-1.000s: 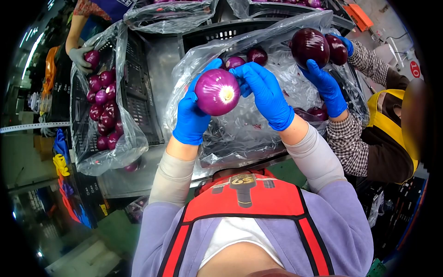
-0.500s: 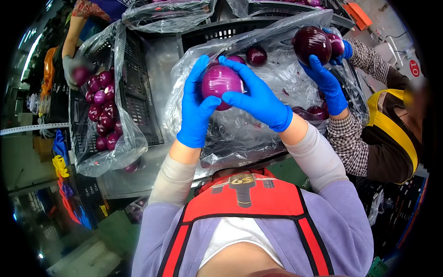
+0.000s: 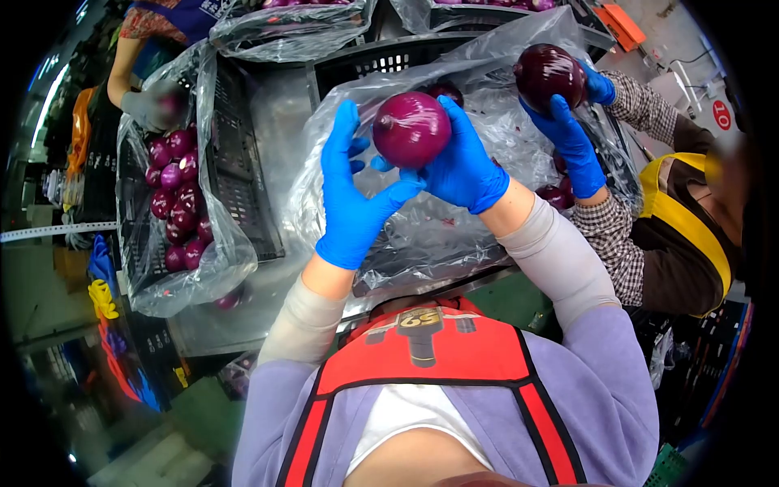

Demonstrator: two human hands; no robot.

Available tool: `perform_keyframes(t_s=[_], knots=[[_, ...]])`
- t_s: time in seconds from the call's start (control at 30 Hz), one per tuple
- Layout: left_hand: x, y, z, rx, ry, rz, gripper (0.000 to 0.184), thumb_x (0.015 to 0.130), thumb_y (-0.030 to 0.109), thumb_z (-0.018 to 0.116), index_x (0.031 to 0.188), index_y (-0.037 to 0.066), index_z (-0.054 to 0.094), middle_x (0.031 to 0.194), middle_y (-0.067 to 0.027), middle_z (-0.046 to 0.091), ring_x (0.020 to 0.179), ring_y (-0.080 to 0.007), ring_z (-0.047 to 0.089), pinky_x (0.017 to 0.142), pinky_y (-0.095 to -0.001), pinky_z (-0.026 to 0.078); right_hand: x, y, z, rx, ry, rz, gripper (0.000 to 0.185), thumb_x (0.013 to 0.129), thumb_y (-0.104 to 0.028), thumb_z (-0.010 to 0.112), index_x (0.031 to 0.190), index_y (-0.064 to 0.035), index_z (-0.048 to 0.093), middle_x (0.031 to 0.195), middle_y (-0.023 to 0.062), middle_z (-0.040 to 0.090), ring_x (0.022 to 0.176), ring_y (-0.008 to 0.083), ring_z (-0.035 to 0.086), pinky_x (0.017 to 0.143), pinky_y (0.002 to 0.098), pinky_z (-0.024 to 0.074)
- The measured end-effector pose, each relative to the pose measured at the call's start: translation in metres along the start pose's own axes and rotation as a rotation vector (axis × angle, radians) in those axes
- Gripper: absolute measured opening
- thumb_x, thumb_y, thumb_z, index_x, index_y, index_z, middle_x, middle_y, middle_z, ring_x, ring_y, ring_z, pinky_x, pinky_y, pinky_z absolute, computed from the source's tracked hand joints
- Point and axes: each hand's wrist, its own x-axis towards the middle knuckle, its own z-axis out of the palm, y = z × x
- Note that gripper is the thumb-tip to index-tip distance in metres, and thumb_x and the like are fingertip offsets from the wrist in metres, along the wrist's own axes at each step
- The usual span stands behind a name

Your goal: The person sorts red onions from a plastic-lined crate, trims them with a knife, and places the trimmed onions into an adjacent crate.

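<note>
A large red onion (image 3: 412, 134) is held up over a crate lined with clear plastic (image 3: 479, 235). My right hand (image 3: 464, 166), in a blue glove, is closed around the onion from its right and underneath. Just left of the onion, my left hand (image 3: 349, 195), also gloved in blue, has its fingers spread and holds nothing. Its thumb reaches across below the onion, close to my right fingers; whether they touch I cannot tell. Behind the held onion another red onion (image 3: 446, 93) lies in the lined crate, partly hidden.
At the right, a co-worker's gloved hand (image 3: 568, 142) holds a dark red onion (image 3: 550, 77) over the same crate. On the left stands a lined crate (image 3: 231, 154) with several onions (image 3: 185, 195), where another person's gloved hand (image 3: 154, 105) reaches in. More lined crates (image 3: 296, 36) stand behind.
The onion has turned in my hands, now showing its pointed end. My left hand has opened away from it, while my right hand keeps hold. The left co-worker's hand moved slightly right and up.
</note>
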Motion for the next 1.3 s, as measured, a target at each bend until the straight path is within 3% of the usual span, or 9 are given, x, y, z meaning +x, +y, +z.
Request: perform_keyframes(t_s=[0.1, 0.2, 0.27, 0.33, 0.43, 0.53, 0.77, 1.07, 1.3], knots=[[0.002, 0.000, 0.011, -0.272, -0.047, -0.026, 0.112, 0.059, 0.029, 0.090, 0.149, 0.009, 0.027, 0.141, -0.0108, 0.042, 0.124, -0.0231, 0.045, 0.090, -0.0350, 0.047, 0.001, 0.003, 0.002, -0.003, -0.073, 0.038, 0.068, 0.093, -0.064, 0.030, 0.130, -0.0110, 0.050, 0.116, 0.0121, 0.063, 0.087, 0.0217, 0.066, 0.054, 0.0286, 0.0474], [0.005, 0.012, 0.007, -0.484, -0.076, -0.040, 0.106, 0.061, 0.021, 0.088, 0.148, 0.009, 0.027, 0.140, -0.0116, 0.042, 0.119, -0.0239, 0.050, 0.089, -0.0364, 0.050, 0.000, 0.009, 0.020, 0.048, 0.252, 0.098, 0.071, 0.093, -0.066, 0.025, 0.130, -0.0100, 0.050, 0.107, 0.0109, 0.066, 0.078, 0.0190, 0.065, 0.054, 0.0274, 0.0466], [0.005, 0.015, -0.005, -0.803, -0.199, -0.328, 0.103, 0.062, 0.009, 0.085, 0.147, 0.008, 0.028, 0.135, -0.0114, 0.048, 0.111, -0.0224, 0.055, 0.087, -0.0370, 0.052, 0.004, 0.017, -0.015, -0.237, -0.144, 0.083, 0.077, 0.092, -0.070, 0.026, 0.134, -0.0083, 0.046, 0.106, 0.0143, 0.066, 0.074, 0.0207, 0.066, 0.054, 0.0280, 0.0491], [0.003, -0.006, -0.010, -0.853, -0.255, -0.327, 0.088, 0.070, 0.021, 0.081, 0.144, 0.007, 0.034, 0.129, -0.0113, 0.054, 0.104, -0.0204, 0.059, 0.089, -0.0382, 0.050, 0.001, 0.015, -0.003, -0.337, -0.173, 0.079, 0.076, 0.092, -0.070, 0.023, 0.125, -0.0091, 0.054, 0.092, 0.0114, 0.069, 0.063, 0.0164, 0.062, 0.052, 0.0237, 0.0432], [0.003, -0.013, -0.012, -0.947, -0.160, -0.377, 0.091, 0.078, 0.071, 0.054, 0.140, 0.006, 0.039, 0.130, -0.0158, 0.054, 0.111, -0.0247, 0.055, 0.093, -0.0365, 0.043, 0.004, 0.016, -0.003, -0.561, -0.022, 0.062, 0.071, 0.096, -0.064, 0.027, 0.099, -0.0048, 0.065, 0.085, 0.0096, 0.069, 0.060, 0.0143, 0.061, 0.053, 0.0229, 0.0419], [0.003, -0.002, -0.017, -1.172, -0.121, -0.408, 0.080, 0.083, 0.065, 0.055, 0.136, 0.006, 0.043, 0.129, -0.0154, 0.056, 0.119, -0.0259, 0.053, 0.103, -0.0425, 0.039, 0.003, 0.010, -0.004, -0.644, 0.040, -0.010, 0.064, 0.098, -0.058, 0.031, 0.098, -0.0039, 0.066, 0.084, 0.0086, 0.069, 0.060, 0.0132, 0.060, 0.055, 0.0226, 0.0420], [-0.005, 0.002, -0.049, -1.743, -0.114, -0.617, 0.100, 0.076, 0.065, 0.064, 0.145, 0.002, 0.027, 0.146, -0.0256, 0.034, 0.129, -0.0403, 0.043, 0.103, -0.0475, 0.041, 0.000, 0.005, -0.004, -0.680, 0.091, -0.065, 0.052, 0.098, -0.048, 0.041, 0.101, -0.0036, 0.067, 0.084, 0.0050, 0.068, 0.063, 0.0099, 0.059, 0.059, 0.0208, 0.0420], [-0.047, 0.021, -0.093, -1.944, 0.012, -0.566, 0.098, 0.079, 0.064, 0.061, 0.144, 0.000, 0.026, 0.147, -0.0243, 0.032, 0.128, -0.0389, 0.044, 0.098, -0.0476, 0.047, -0.025, 0.010, 0.030, -0.992, 0.080, -0.235, 0.031, 0.097, -0.026, 0.048, 0.112, -0.0060, 0.065, 0.095, 0.0031, 0.067, 0.076, 0.0078, 0.057, 0.068, 0.0212, 0.0413], [-0.085, 0.039, -0.125, -2.003, 0.064, -0.560, 0.107, 0.078, 0.074, 0.051, 0.147, -0.002, 0.018, 0.150, -0.0241, 0.027, 0.126, -0.0352, 0.047, 0.098, -0.0452, 0.046, -0.062, 0.071, 0.083, -1.218, -0.343, -0.491, 0.026, 0.083, -0.005, 0.061, 0.108, -0.0029, 0.067, 0.085, 0.0112, 0.066, 0.072, 0.0205, 0.064, 0.066, 0.0309, 0.0502]])
